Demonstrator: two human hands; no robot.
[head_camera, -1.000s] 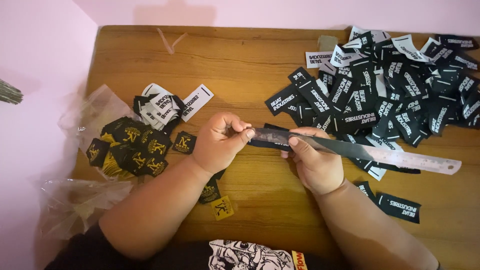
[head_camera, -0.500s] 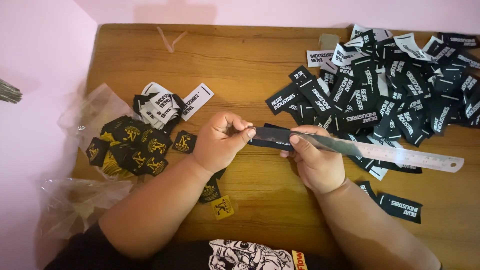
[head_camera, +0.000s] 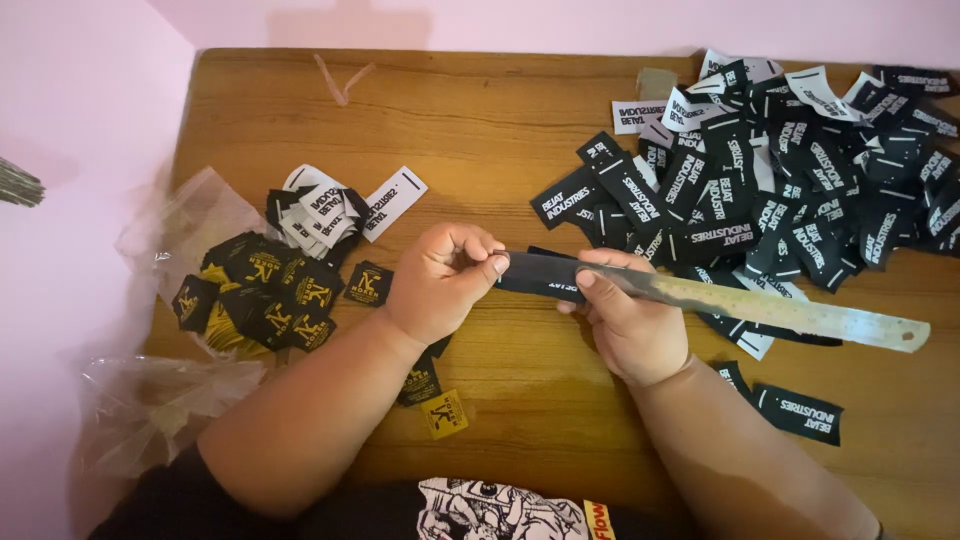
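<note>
Over the middle of a wooden table (head_camera: 500, 130), my left hand (head_camera: 440, 280) pinches the left end of a black woven label (head_camera: 545, 273). My right hand (head_camera: 625, 320) holds the same label pressed against a long metal ruler (head_camera: 790, 312), thumb on top. The ruler points to the right, above the table. A large heap of black and white labels (head_camera: 790, 170) lies at the right, just beyond the ruler.
A smaller pile of black labels with yellow marks (head_camera: 265, 290) lies at the left on a clear plastic bag (head_camera: 175, 225). Folded white and black labels (head_camera: 330, 210) sit behind it. Loose labels (head_camera: 800, 412) lie near the front edge. A pink wall borders the table.
The ruler and the label have shifted slightly; both hands keep their hold at the same spot.
</note>
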